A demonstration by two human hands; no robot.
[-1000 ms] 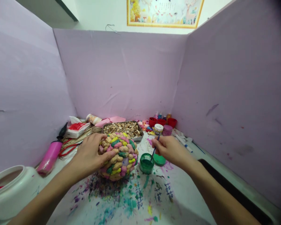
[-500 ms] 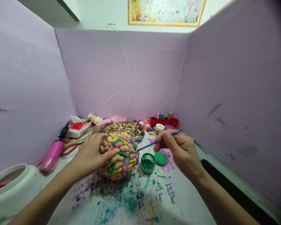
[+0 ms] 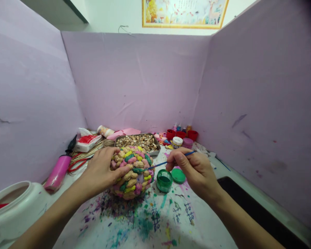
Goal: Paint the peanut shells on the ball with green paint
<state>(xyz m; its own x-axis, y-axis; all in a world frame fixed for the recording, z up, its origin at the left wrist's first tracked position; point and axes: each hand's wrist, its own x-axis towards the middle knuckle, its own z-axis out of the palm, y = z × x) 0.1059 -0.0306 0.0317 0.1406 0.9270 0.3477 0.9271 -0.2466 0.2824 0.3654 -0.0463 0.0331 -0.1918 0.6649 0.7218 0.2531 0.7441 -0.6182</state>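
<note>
A round ball covered in peanuts [image 3: 131, 183], painted pink, yellow and green with many left tan, rests on the paint-stained table. My left hand [image 3: 106, 166] is curved round its left side, thumb across the front and fingers over the back. Between the thumb and fingers of my right hand [image 3: 189, 166] is a thin blue paintbrush [image 3: 158, 165]. The brush tip touches a green peanut on the front of the ball. Just right of the ball stands an uncapped jar of green paint [image 3: 164, 181], with its green lid [image 3: 178, 175] lying beside it.
Behind the ball sits a metal tray of peanut shells [image 3: 145, 142]. Paint pots [image 3: 187, 143] and red cups [image 3: 193, 135] stand at the back right. Along the left are a pink pump [image 3: 58, 173], a tissue pack [image 3: 87, 142] and a white tub [image 3: 28, 200]. Lilac panels enclose three sides.
My right hand has shifted left and slightly down with the paintbrush, its tip moving left along the green peanut. The left hand and the ball have stayed in place.
</note>
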